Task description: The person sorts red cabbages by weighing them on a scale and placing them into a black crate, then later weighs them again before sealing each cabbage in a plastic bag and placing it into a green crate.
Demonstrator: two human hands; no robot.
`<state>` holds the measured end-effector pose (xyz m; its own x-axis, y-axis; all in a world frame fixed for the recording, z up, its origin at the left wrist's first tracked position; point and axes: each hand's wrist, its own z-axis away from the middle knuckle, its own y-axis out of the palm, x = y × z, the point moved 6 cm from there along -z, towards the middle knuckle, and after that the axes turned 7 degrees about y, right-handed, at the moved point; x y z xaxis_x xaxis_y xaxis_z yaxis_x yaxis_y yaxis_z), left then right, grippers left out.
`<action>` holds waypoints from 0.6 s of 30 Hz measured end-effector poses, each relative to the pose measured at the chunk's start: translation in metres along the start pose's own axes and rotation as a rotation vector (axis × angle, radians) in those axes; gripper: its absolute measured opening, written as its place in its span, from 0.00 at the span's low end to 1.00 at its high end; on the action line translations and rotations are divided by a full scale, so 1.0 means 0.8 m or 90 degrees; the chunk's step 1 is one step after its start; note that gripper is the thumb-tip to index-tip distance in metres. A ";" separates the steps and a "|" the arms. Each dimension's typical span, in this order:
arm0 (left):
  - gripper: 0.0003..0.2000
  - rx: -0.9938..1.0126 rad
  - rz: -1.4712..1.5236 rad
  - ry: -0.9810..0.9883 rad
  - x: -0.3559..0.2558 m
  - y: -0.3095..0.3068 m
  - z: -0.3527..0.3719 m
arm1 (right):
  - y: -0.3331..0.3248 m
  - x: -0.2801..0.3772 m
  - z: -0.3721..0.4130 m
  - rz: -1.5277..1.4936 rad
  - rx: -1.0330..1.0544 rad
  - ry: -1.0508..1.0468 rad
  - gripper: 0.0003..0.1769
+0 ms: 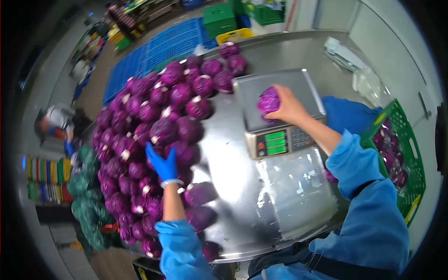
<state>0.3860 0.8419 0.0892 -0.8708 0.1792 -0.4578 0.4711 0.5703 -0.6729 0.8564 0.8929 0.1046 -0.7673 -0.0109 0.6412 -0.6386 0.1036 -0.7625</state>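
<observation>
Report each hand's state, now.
Left hand, in a blue rubbery glove: open, spread at the heaped round purple cabbages; contact unclear.
Right hand: closed, holding a single round purple cabbage over the flat grey metal scale.

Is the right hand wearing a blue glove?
No, the bare right hand holds a round purple cabbage; only the left hand is gloved.

Just one view to speak of, worn on the person's head: it faces forward and steeply down over the worktop [289, 51], near enough that the blue sleeves [373, 214] loom at the bottom, its wide circle darkening at the corners.
</observation>
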 end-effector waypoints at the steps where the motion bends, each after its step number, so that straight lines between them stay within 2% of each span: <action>1: 0.48 0.042 -0.044 -0.001 0.001 0.023 -0.030 | 0.007 -0.009 0.002 -0.019 0.005 -0.053 0.60; 2: 0.51 0.084 -0.093 -0.003 0.004 0.043 -0.054 | 0.004 -0.010 0.005 -0.039 0.062 -0.005 0.62; 4: 0.54 0.183 -0.254 -0.045 0.014 0.075 -0.083 | -0.020 -0.021 0.005 -0.070 -0.008 -0.012 0.60; 6: 0.53 0.233 -0.326 -0.082 0.010 0.083 -0.097 | -0.070 -0.047 0.010 -0.200 -0.079 0.051 0.56; 7: 0.51 0.222 -0.332 -0.039 0.015 0.086 -0.100 | -0.095 -0.059 0.023 -0.270 -0.163 0.057 0.45; 8: 0.50 0.216 -0.337 0.004 0.021 0.086 -0.101 | -0.107 -0.072 0.035 -0.304 -0.169 0.078 0.42; 10: 0.45 0.181 -0.226 -0.056 0.030 0.080 -0.108 | -0.123 -0.097 0.059 -0.372 -0.184 0.120 0.36; 11: 0.44 0.117 -0.047 -0.069 0.040 0.080 -0.110 | -0.122 -0.099 0.070 -0.379 -0.176 0.109 0.29; 12: 0.44 0.057 0.131 -0.083 0.043 0.079 -0.113 | -0.116 -0.091 0.077 -0.414 -0.128 0.107 0.30; 13: 0.45 0.040 0.263 -0.099 -0.021 0.072 -0.115 | -0.109 -0.076 0.080 -0.451 -0.077 0.105 0.31; 14: 0.45 0.020 0.392 -0.121 -0.118 0.059 -0.114 | -0.095 -0.059 0.081 -0.488 -0.022 0.099 0.32; 16: 0.45 0.072 0.423 0.026 -0.242 0.059 -0.110 | -0.063 -0.013 0.068 -0.659 0.062 0.049 0.37; 18: 0.49 0.161 0.502 0.151 -0.350 0.088 -0.095 | -0.040 0.019 0.053 -0.924 0.182 0.106 0.44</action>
<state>0.6523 0.8928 0.2136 -0.2687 0.6271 -0.7311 0.9434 0.0182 -0.3311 0.8626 0.8473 0.1356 0.5350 0.1813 0.8251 -0.8261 -0.0923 0.5559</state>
